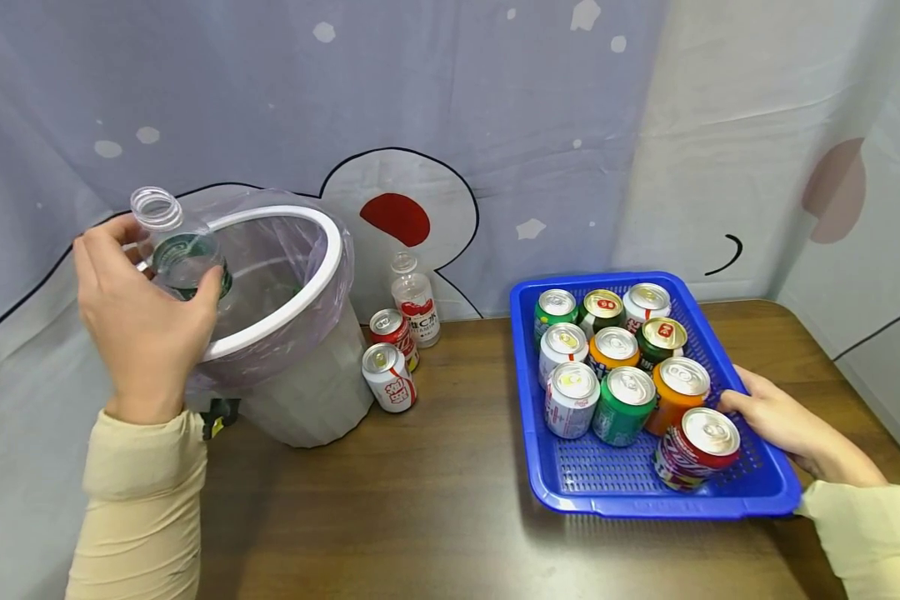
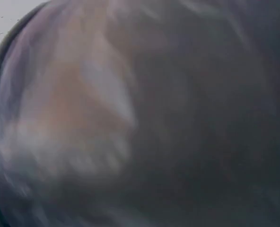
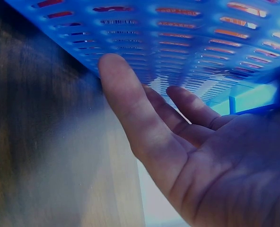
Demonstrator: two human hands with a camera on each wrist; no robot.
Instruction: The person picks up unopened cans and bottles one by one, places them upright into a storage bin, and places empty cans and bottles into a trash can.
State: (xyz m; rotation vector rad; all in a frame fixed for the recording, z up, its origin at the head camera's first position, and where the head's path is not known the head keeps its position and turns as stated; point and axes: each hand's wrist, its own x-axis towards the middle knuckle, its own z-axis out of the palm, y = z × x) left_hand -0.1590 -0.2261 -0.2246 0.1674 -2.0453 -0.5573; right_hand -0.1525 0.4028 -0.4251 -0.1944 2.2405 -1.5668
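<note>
My left hand [image 1: 146,321] holds a clear plastic bottle [image 1: 183,250] with a green label, thumb on one side and fingers on the other. The bottle is tilted, its uncapped neck toward the upper left, and overlaps the left rim of a grey bin [image 1: 292,408] lined with a purple bag. The left wrist view is blurred. At the right, my right hand [image 1: 783,421] grips the rim of a blue plastic basket [image 1: 585,483]. Several drink cans stand in it, and a purple-red can [image 1: 693,450] leans near its front right corner. The right wrist view shows fingers [image 3: 130,99] against the slotted basket.
Beside the bin on the wooden table [image 1: 435,517] stand a white can [image 1: 390,379], a red can [image 1: 393,333] and a clear bottle [image 1: 417,308] with a red label. A patterned curtain [image 1: 495,100] hangs right behind the table.
</note>
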